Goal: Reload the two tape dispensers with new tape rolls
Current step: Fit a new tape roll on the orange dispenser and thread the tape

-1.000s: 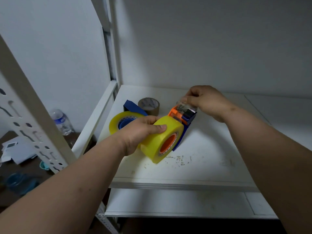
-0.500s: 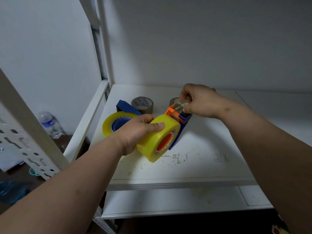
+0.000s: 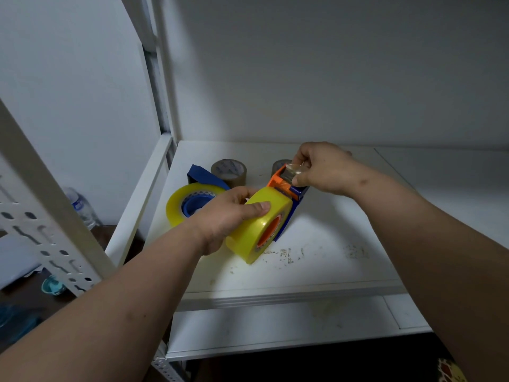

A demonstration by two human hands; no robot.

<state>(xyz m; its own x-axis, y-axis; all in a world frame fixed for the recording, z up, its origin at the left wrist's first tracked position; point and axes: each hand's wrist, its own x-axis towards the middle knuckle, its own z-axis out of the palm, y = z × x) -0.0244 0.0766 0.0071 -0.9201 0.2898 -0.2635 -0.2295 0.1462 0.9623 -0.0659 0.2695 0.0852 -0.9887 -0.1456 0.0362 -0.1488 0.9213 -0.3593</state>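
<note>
Standing on a white shelf (image 3: pixel 316 260) of a metal rack, an orange and blue tape dispenser (image 3: pixel 287 188) carries a yellow tape roll (image 3: pixel 256 230) with an orange core. The left hand (image 3: pixel 225 216) has its grip closed around that roll, thumb on top of the yellow band. The right hand (image 3: pixel 322 168) pinches the clear tape end (image 3: pixel 293 170) at the dispenser's orange head, fingers closed on it.

Just left of the held roll lies a second yellow roll (image 3: pixel 176 199) seated on a blue dispenser (image 3: pixel 202 176), near the shelf's left edge. Behind it stands a brown tape roll (image 3: pixel 228 172), and another brown roll (image 3: pixel 278 165) peeks out behind the orange head, mostly hidden.

The shelf surface is scuffed, with flecks of old residue (image 3: pixel 286 256) near its front edge and a fainter patch to the right. A lower white shelf (image 3: pixel 275 326) shows beneath. Plain white walls close in behind and to the left; a perforated white upright (image 3: pixel 41 216) crosses the left foreground. Beyond it, on a dark floor or low surface, stand a plastic water bottle (image 3: pixel 81 206) and some papers (image 3: pixel 16 257).
</note>
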